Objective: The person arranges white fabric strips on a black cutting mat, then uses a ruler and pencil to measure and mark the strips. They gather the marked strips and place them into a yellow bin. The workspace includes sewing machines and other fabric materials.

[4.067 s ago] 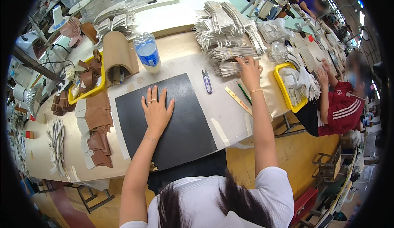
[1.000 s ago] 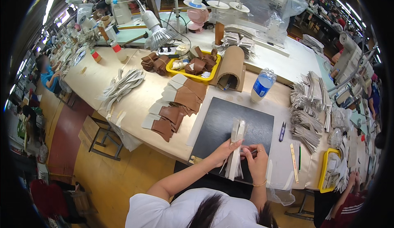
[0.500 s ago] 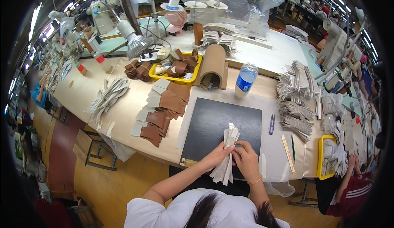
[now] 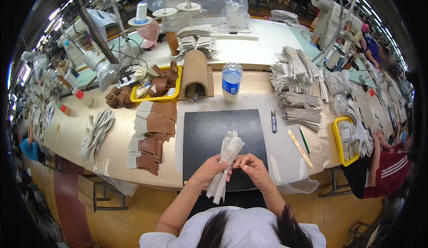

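Observation:
Over the near edge of a black square board (image 4: 223, 123), my left hand (image 4: 207, 170) is wrapped around the middle of a bundle of off-white strips (image 4: 231, 146). The strips stand tilted, their ends fanning out above and below my grip. Beside it, my right hand (image 4: 255, 171) is closed in a pinch. A thin tan rubber band (image 4: 236, 164) runs between its fingertips and the bundle; how far it goes round the strips is hidden.
Stacked brown and white pieces (image 4: 156, 134) lie left of the board, below a yellow tray (image 4: 156, 98). A bottle (image 4: 232, 82) stands behind the board. At right are thread snips (image 4: 273, 121), a ruler (image 4: 300, 149), a green pencil (image 4: 305, 142) and strip bundles (image 4: 298, 109).
My view has swung right, so the table sits farther left. My right hand has drawn away from the bundle, and the stretched rubber band now shows between them. My left hand keeps its grip.

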Tool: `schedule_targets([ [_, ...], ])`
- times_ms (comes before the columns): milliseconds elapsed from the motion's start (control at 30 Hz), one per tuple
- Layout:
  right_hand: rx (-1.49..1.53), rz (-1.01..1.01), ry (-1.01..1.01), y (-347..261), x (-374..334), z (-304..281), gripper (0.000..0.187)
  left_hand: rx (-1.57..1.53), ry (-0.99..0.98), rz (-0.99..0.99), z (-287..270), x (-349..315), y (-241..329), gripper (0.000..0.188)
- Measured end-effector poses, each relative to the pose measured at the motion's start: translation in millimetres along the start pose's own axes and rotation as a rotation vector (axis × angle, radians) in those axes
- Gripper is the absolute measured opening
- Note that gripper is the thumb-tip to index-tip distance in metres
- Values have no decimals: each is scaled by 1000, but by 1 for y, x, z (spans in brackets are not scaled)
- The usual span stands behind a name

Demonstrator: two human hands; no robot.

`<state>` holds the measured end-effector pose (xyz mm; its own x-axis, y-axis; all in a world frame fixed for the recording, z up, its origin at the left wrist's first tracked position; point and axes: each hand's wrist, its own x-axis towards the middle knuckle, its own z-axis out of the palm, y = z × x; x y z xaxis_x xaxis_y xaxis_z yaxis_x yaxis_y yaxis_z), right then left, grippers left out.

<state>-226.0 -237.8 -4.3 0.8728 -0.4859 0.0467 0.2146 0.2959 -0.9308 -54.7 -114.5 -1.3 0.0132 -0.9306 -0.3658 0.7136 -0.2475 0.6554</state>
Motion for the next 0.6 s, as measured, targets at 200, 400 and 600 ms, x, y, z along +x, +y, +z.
schedule_targets([
  [200, -10, 131, 50, -19, -4, -10, 10, 248, -57, -169, 11, -10, 9, 41],
  [400, -144, -274, 568, -29, 9, -87, 10, 451, -202, -263, 17, -27, 6, 53],
  [600, -1101, -270, 688, -20, 26, -104, 12, 12, 39, -130, -20, -21, -19, 35],
])
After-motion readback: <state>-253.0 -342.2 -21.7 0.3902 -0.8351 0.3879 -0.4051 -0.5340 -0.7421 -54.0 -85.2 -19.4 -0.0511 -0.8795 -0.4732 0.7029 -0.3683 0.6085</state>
